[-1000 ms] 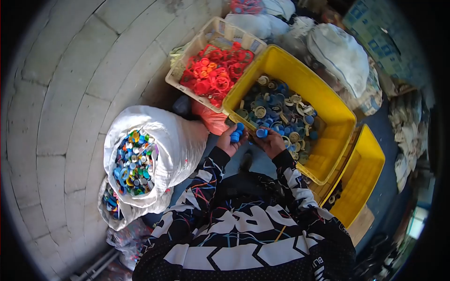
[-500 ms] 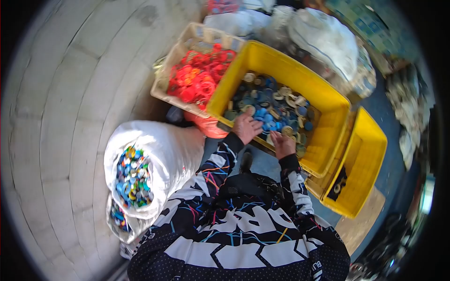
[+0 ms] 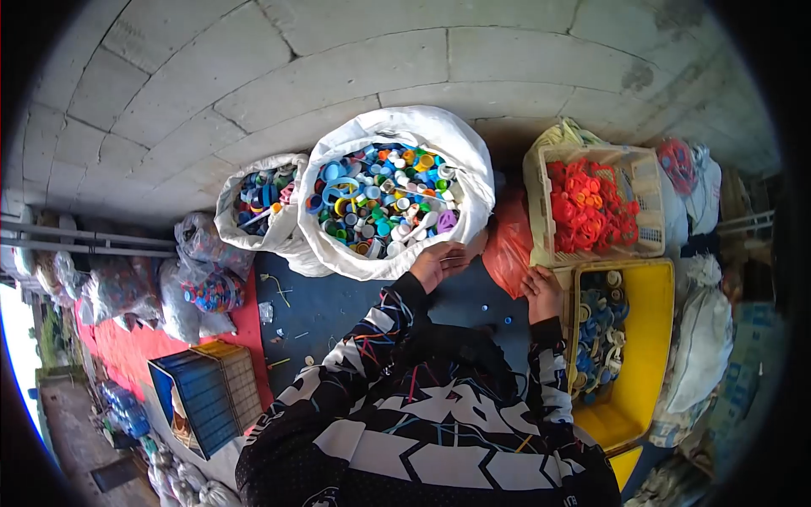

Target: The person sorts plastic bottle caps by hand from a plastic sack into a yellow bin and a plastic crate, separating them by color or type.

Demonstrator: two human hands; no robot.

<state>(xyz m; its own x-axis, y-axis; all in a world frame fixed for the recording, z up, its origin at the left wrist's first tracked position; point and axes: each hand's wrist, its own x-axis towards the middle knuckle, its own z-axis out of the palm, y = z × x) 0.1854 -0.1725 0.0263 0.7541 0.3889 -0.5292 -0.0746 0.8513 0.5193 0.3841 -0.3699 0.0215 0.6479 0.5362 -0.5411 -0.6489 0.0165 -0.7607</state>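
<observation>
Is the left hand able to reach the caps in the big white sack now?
Probably yes: the left hand is at the open rim of the big white sack, whose caps lie uncovered.

Left hand (image 3: 439,262) reaches farther forward than right hand (image 3: 543,291).

An open white sack (image 3: 473,169), heaped with mixed coloured caps (image 3: 380,198), stands at my left hand (image 3: 438,264). A yellow crate (image 3: 650,338) sits just beside my right hand (image 3: 543,291).

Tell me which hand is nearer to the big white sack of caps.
Left. The left hand is at the rim of the white sack; the right hand is apart from it, by the yellow crate.
</observation>
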